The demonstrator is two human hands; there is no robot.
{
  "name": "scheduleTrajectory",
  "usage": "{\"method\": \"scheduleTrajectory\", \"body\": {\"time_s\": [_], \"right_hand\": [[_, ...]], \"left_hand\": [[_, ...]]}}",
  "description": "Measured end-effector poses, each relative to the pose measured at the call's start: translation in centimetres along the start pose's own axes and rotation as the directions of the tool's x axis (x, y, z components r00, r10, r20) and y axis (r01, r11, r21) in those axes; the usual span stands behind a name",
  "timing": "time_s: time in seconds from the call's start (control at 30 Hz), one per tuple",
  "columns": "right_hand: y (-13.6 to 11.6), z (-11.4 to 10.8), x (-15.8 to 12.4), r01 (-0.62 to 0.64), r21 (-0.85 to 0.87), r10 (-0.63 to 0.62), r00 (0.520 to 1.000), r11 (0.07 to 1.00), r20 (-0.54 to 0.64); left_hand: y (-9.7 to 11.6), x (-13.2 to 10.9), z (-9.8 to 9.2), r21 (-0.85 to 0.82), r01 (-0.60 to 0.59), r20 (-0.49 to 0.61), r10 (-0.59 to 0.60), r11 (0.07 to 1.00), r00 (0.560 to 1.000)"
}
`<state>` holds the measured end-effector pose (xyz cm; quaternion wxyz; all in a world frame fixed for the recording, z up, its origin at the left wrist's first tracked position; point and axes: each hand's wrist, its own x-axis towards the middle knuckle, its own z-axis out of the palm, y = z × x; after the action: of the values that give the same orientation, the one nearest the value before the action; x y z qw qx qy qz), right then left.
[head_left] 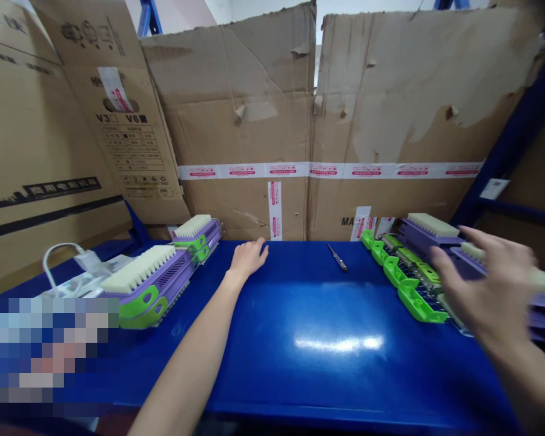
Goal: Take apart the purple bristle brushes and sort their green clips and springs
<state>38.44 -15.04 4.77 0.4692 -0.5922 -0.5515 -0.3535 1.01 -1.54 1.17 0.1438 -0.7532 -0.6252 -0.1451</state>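
Note:
My left hand (247,257) rests on the blue table (300,339) near its back edge, fingers loosely curled and holding nothing. To its left lie two purple and green brushes with cream bristles (149,284), one behind the other (197,233). My right hand (490,284) hovers with fingers spread over a row of several purple and green brushes (413,266) at the right side. It holds nothing. A small screwdriver (336,257) lies on the table between my hands.
Large cardboard boxes (236,121) form a wall along the table's back and left. A white cable and adapter (79,266) lie at the far left. A blue rack post (513,133) rises at the right.

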Motion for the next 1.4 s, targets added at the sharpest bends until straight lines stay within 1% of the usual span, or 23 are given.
{"method": "scheduleTrajectory", "body": {"time_s": [0.03, 0.1, 0.13, 0.17, 0.2, 0.23, 0.27, 0.33, 0.37, 0.4, 0.43, 0.57, 0.67, 0.8, 0.87, 0.93, 1.0, 1.07, 1.13, 1.2, 1.27, 1.33, 1.4], "right_hand": [[-2.2, 1.2, 0.9, 0.022, 0.072, -0.024, 0.999, 0.997, 0.025], [-6.4, 3.9, 2.0, 0.050, 0.173, -0.076, 0.986, 0.984, 0.148], [-8.3, 5.3, 2.1, 0.065, 0.201, -0.112, 0.966, 0.977, 0.234], [-10.0, 6.7, 2.0, 0.068, 0.205, -0.136, 0.929, 0.976, 0.345], [-11.4, 8.0, 1.6, 0.075, 0.187, -0.155, 0.874, 0.979, 0.461], [-12.5, 9.1, 1.0, 0.095, 0.148, -0.163, 0.803, 0.984, 0.573], [-13.4, 10.0, 0.2, 0.124, 0.109, -0.165, 0.719, 0.986, 0.675], [-14.4, 11.2, -1.5, 0.178, 0.082, -0.169, 0.559, 0.981, 0.811], [-14.6, 11.6, -2.3, 0.195, 0.090, -0.179, 0.505, 0.977, 0.844], [-14.7, 11.8, -2.9, 0.210, 0.104, -0.193, 0.468, 0.972, 0.862], [-14.6, 11.9, -3.4, 0.215, 0.117, -0.205, 0.453, 0.970, 0.867], [-13.9, 11.8, -4.1, 0.201, 0.132, -0.213, 0.465, 0.971, 0.860], [-13.7, 11.7, -4.0, 0.194, 0.142, -0.217, 0.454, 0.971, 0.864], [-13.8, 11.7, -4.0, 0.196, 0.142, -0.219, 0.461, 0.970, 0.860], [-13.9, 11.7, -4.0, 0.198, 0.141, -0.219, 0.461, 0.970, 0.860], [-13.9, 11.6, -4.0, 0.199, 0.144, -0.221, 0.459, 0.970, 0.860], [-13.9, 11.5, -4.0, 0.197, 0.147, -0.224, 0.457, 0.969, 0.861], [-13.9, 11.4, -3.9, 0.194, 0.149, -0.223, 0.453, 0.970, 0.863], [-13.9, 11.4, -3.9, 0.190, 0.147, -0.219, 0.453, 0.971, 0.864], [-13.9, 11.4, -4.0, 0.190, 0.146, -0.219, 0.459, 0.971, 0.861], [-13.8, 11.5, -4.0, 0.190, 0.150, -0.223, 0.468, 0.970, 0.855], [-13.8, 11.6, -4.0, 0.189, 0.153, -0.227, 0.472, 0.970, 0.852], [-13.7, 11.7, -4.0, 0.185, 0.154, -0.224, 0.470, 0.971, 0.854]], "left_hand": [[0.0, 0.0, 0.0, 0.001, 0.001, 0.004, -0.001, 1.000, 1.000], [0.0, 0.0, 0.1, 0.002, 0.002, 0.010, -0.002, 1.000, 1.000], [0.0, 0.0, 0.1, 0.002, 0.003, 0.010, -0.003, 1.000, 1.000], [-0.1, 0.0, 0.1, 0.003, 0.003, 0.010, -0.003, 1.000, 1.000], [-0.1, 0.0, 0.2, 0.005, 0.004, 0.011, -0.004, 1.000, 1.000], [-0.2, 0.0, 0.2, 0.006, 0.005, 0.012, -0.005, 1.000, 1.000], [-0.2, -0.1, 0.2, 0.006, 0.007, 0.013, -0.007, 1.000, 1.000], [-0.2, -0.1, 0.1, 0.003, 0.010, 0.017, -0.010, 1.000, 1.000], [-0.2, -0.2, 0.1, -0.001, 0.015, 0.017, -0.015, 1.000, 1.000], [-0.1, -0.2, 0.0, -0.008, 0.024, 0.014, -0.024, 1.000, 1.000], [-0.1, -0.2, 0.0, -0.017, 0.037, 0.009, -0.037, 0.999, 0.999], [0.0, 0.6, -0.6, -0.049, 0.131, -0.053, -0.134, 0.990, 0.990], [-0.6, 1.7, -1.8, -0.038, 0.197, -0.121, -0.200, 0.980, 0.972], [-3.0, 3.0, -4.1, 0.041, 0.237, -0.208, -0.224, 0.971, 0.952], [-4.7, 3.4, -5.0, 0.112, 0.303, -0.265, -0.266, 0.946, 0.927], [-6.5, 3.6, -5.5, 0.165, 0.411, -0.313, -0.348, 0.896, 0.884], [-8.1, 3.7, -5.7, 0.169, 0.506, -0.285, -0.450, 0.846, 0.846], [-9.4, 3.8, -5.7, 0.163, 0.599, -0.170, -0.576, 0.784, 0.800], [-10.3, 4.0, -5.9, 0.170, 0.641, -0.076, -0.638, 0.749, 0.766], [-10.7, 4.1, -6.3, 0.171, 0.637, -0.039, -0.641, 0.752, 0.767], [-10.5, 4.2, -6.6, 0.167, 0.612, -0.037, -0.615, 0.773, 0.787], [-9.9, 4.2, -6.9, 0.164, 0.581, -0.051, -0.581, 0.798, 0.812], [-8.8, 4.1, -7.0, 0.155, 0.555, -0.087, -0.548, 0.817, 0.832]]}}
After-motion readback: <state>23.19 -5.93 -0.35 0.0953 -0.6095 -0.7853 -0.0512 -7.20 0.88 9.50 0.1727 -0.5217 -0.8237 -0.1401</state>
